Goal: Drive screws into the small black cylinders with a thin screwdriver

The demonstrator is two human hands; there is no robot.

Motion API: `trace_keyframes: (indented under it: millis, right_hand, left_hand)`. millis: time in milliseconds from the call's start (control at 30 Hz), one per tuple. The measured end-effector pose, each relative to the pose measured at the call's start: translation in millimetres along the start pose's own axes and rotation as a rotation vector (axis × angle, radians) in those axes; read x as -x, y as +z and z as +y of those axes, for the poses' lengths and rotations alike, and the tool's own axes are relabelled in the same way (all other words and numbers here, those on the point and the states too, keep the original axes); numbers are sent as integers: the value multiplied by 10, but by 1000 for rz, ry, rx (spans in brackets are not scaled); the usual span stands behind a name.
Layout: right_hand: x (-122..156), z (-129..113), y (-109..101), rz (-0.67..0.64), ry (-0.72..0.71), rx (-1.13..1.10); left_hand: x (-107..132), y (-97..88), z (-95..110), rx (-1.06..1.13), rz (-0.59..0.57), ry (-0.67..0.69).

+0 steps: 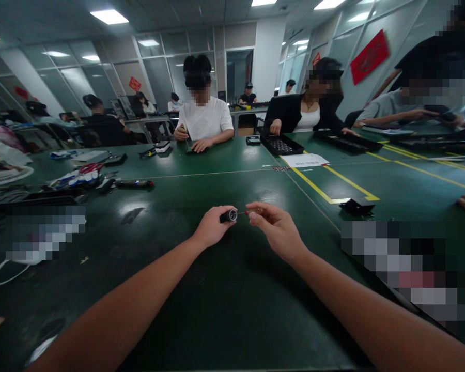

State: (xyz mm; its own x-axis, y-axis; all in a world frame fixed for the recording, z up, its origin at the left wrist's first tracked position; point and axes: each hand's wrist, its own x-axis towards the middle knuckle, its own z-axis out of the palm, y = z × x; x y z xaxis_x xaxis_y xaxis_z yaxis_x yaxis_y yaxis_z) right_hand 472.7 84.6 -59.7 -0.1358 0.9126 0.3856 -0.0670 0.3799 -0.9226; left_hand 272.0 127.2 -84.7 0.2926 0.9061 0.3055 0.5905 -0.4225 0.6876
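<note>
My left hand (213,226) is closed around a small black cylinder (228,215) with a shiny silver end that faces right. My right hand (276,227) pinches a thin small part (251,211) with a reddish tip, held right at the cylinder's silver end. Both hands hover just above the dark green table (225,299), near its middle, with my forearms stretched out from the lower edge.
A small black bracket (357,206) lies to the right by yellow tape lines (325,195). Pens, tools and a white cable (101,178) clutter the left side. Black trays (281,145) and a paper sheet (304,160) sit farther off, with several people seated around the table.
</note>
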Motion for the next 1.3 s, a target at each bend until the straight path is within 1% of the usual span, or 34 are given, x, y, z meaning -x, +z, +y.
trace_keyframes:
  millis: [200, 400, 667, 867, 1000, 1067, 1200, 1300]
  right_hand:
    - [-3, 25, -27, 47, 21, 21]
    - [3, 15, -23, 33, 21, 10]
    - [-22, -24, -17, 99, 24, 15]
    - [-18, -40, -12, 102, 42, 25]
    - [-15, -22, -21, 110, 23, 46]
    - [-17, -9, -27, 140, 34, 88]
    - [-31, -7, -36, 237, 121, 228]
    - [-49, -17, -46, 287, 129, 262]
  left_hand:
    - [6, -5, 4, 27, 20, -10]
    - [7, -2, -5, 21, 23, -19]
    - [6, -3, 20, 16, 40, -31]
    - [6, -13, 36, 21, 20, -21]
    - [6, -14, 36, 28, 23, -26]
    - [5, -13, 34, 30, 16, -19]
    - [5, -15, 31, 16, 11, -11]
    - [6, -21, 29, 28, 16, -9]
